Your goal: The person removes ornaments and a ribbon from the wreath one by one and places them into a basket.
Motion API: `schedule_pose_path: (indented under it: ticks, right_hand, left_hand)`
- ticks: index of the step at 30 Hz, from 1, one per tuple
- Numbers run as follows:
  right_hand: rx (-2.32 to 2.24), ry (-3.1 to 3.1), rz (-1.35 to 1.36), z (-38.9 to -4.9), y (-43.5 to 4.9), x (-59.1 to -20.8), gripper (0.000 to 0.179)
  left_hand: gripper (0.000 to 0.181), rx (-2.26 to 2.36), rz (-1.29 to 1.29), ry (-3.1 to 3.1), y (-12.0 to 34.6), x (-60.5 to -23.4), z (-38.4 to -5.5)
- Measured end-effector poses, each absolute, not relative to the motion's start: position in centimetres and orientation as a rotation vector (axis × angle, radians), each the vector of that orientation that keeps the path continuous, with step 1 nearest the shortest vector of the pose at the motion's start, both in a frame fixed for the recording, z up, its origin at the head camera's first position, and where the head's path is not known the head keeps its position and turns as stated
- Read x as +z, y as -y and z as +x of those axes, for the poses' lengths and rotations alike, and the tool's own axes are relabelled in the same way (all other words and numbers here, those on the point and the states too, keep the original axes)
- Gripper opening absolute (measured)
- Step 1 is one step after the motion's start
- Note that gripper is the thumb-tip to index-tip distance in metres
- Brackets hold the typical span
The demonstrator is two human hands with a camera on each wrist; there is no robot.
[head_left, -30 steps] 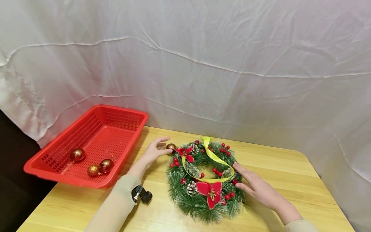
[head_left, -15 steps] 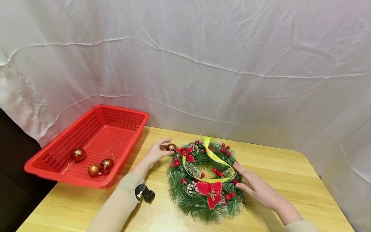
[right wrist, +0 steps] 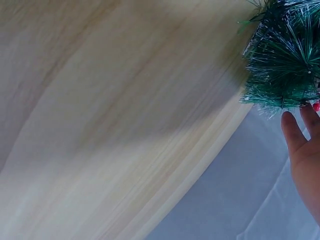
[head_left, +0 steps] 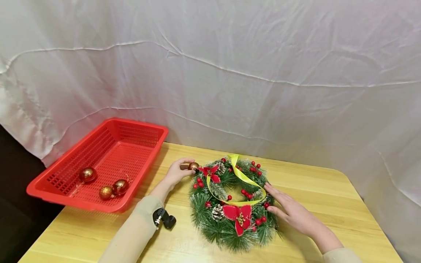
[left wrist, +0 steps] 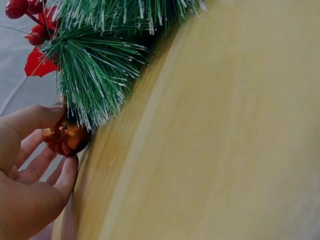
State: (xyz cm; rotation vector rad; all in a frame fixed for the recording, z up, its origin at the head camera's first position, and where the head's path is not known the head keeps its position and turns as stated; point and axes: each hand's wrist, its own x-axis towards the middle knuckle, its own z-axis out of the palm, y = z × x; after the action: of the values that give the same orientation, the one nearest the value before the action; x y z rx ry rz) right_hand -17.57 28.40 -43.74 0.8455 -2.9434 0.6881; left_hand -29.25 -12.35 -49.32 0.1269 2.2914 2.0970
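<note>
A green Christmas wreath (head_left: 213,230) lies on the table, trimmed with red poinsettias, red berries, pine cones and a yellow ribbon (head_left: 243,178). At its upper left edge, my left hand (head_left: 175,174) holds a shiny copper-coloured Christmas ball (head_left: 193,166) between thumb and fingers. The left wrist view shows that ball (left wrist: 70,139) just under the wreath's green needles (left wrist: 100,75). My right hand (head_left: 294,212) rests with extended fingers against the wreath's right side. In the right wrist view its fingertips (right wrist: 289,122) are right at the needles.
A red plastic basket (head_left: 148,162) stands at the left, with several copper and gold balls (head_left: 87,175) inside. A black wrist camera (head_left: 164,219) is strapped to my left sleeve. Behind the wooden table (head_left: 322,197) hangs a pale grey curtain (head_left: 210,109).
My left hand has moved slightly right and closed its fingers around the ball at the wreath's edge. The right hand and the wreath have stayed in place.
</note>
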Motion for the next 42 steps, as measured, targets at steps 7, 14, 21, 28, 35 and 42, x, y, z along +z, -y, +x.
schedule_pose_path:
  ticks: [7, 14, 21, 28, 35, 42]
  right_hand:
    - [0.678, 2.943, 0.851, -17.7, -28.5, -43.8, 0.066]
    - [0.680, 2.944, 0.852, -17.8, -28.5, -43.9, 0.066]
    - [0.673, 2.946, 0.848, -17.7, -28.6, -43.9, 0.066]
    - [0.678, 2.946, 0.840, -17.7, -28.5, -43.9, 0.066]
    - [0.681, 2.951, 0.835, -17.6, -28.5, -43.8, 0.066]
    - [0.668, 2.948, 0.844, -17.6, -28.5, -43.9, 0.066]
  left_hand:
    - [0.047, 2.101, 0.107, -2.330, 12.3, -48.6, -29.1]
    - [0.048, 2.164, 0.090, -2.273, 12.0, -47.7, -28.8]
    - [0.050, 2.214, 0.140, -2.235, 11.7, -46.0, -28.3]
    - [0.050, 2.221, 0.157, -2.255, 11.3, -44.8, -28.1]
    - [0.050, 2.230, 0.222, -2.255, 10.9, -43.2, -27.6]
    - [0.047, 2.238, 0.217, -2.272, 10.7, -42.4, -27.7]
